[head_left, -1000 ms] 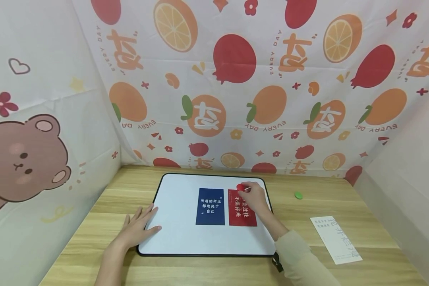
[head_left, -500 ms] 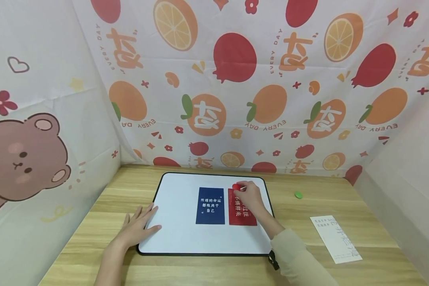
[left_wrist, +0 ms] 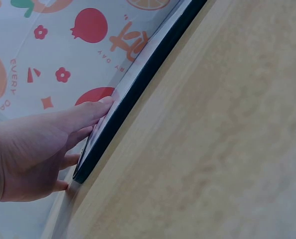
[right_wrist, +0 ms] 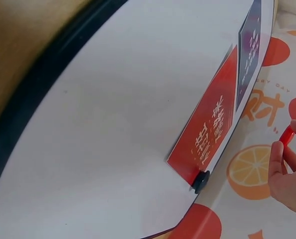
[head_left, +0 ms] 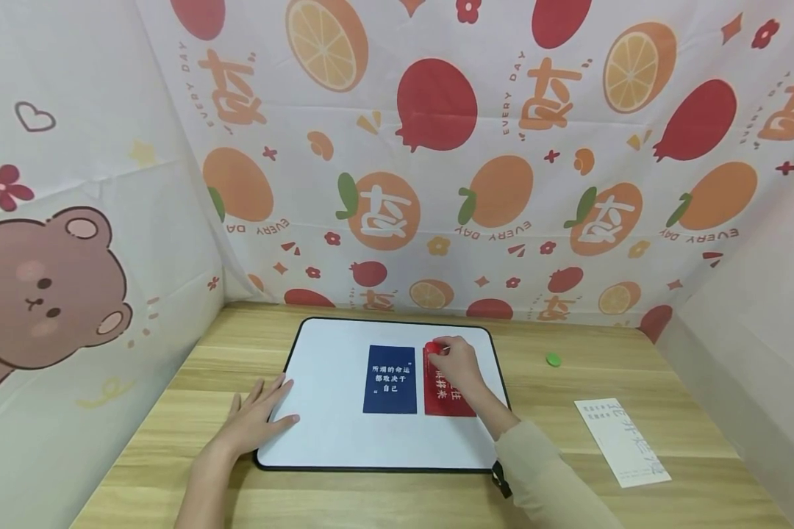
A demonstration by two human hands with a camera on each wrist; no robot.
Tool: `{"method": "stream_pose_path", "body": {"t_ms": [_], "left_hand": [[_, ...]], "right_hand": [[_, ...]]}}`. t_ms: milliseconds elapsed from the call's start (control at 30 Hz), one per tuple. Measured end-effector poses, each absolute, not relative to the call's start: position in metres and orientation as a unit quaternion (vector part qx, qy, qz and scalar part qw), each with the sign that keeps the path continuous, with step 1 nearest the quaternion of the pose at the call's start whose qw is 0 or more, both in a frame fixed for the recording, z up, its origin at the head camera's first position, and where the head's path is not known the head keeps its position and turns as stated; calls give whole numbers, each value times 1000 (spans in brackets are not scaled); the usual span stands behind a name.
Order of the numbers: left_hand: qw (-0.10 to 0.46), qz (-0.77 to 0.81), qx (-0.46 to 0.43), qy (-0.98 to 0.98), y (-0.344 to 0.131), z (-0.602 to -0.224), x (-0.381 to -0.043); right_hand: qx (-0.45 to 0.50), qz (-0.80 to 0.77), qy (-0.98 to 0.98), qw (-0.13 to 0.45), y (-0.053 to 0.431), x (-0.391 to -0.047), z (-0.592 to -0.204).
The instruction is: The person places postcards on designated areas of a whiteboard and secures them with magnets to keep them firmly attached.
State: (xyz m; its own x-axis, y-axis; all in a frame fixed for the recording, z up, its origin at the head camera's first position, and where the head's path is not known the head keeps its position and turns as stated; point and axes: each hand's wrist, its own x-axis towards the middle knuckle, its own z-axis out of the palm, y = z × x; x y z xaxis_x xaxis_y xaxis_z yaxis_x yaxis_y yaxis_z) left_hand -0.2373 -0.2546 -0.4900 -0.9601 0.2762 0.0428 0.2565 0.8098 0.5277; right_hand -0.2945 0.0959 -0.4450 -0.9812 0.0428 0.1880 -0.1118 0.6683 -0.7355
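A white whiteboard [head_left: 331, 411] with a black rim lies on the wooden table. My left hand [head_left: 254, 422] rests on its left edge, fingers spread. In the left wrist view the thumb lies over the board's rim. Between thumb and fingertips my right hand [head_left: 459, 364] pinches a small red round magnet [head_left: 431, 347], close over the upper left corner of a red card [head_left: 440, 400] with white writing. Beside that card on the board lies a blue card [head_left: 389, 380]. In the right wrist view a black round piece [right_wrist: 201, 181] sits at one corner of the red card.
To the right of the board, a green round piece [head_left: 553, 360] and a white card [head_left: 622, 442] with grey writing lie on the table [head_left: 549, 408]. Patterned cloth [head_left: 370, 125] hangs behind the table, and more cloth covers the left side.
My right hand has moved slightly left with the red magnet, to the red card's upper left corner, covering more of the writing. The left hand has stayed in place.
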Motion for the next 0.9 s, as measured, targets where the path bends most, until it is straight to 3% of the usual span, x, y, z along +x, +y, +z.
{"method": "stream_pose_path", "body": {"t_ms": [900], "left_hand": [[15, 275, 139, 951, -254, -488, -236]], "right_hand": [[20, 361, -928, 88, 86, -309, -452]]}}
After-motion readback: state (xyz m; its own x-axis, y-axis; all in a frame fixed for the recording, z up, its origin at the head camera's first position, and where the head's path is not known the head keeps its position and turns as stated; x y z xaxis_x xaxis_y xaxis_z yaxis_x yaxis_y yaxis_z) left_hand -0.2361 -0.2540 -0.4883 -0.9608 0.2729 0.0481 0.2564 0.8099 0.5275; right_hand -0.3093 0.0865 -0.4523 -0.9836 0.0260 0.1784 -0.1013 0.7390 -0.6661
